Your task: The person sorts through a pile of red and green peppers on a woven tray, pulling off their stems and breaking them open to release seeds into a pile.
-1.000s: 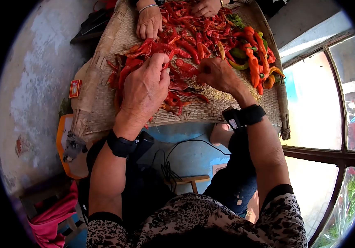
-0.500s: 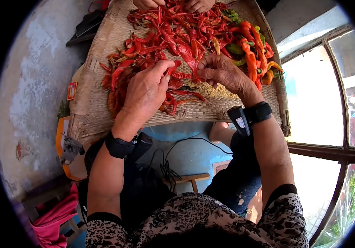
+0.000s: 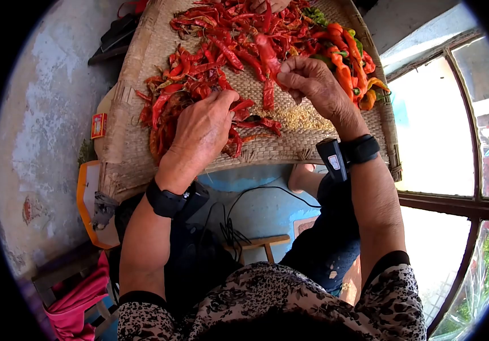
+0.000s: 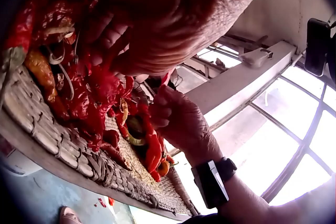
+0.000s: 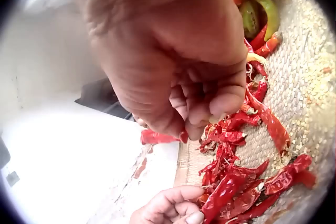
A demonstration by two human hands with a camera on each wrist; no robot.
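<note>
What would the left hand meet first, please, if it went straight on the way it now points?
The left hand would probably meet the red chili pepper right before it, though depth is unclear.

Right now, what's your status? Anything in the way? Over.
Right fingers pinch a pepper. Left fingers at the pile, grip unclear. Another person's hand at far edge of tray, apparently not blocking.

Red peppers (image 3: 227,54) are brightening the tan woven tray (image 3: 146,50), orange peppers (image 3: 344,75) its right edge; seeds (image 3: 304,119) are showing pale yellow.
</note>
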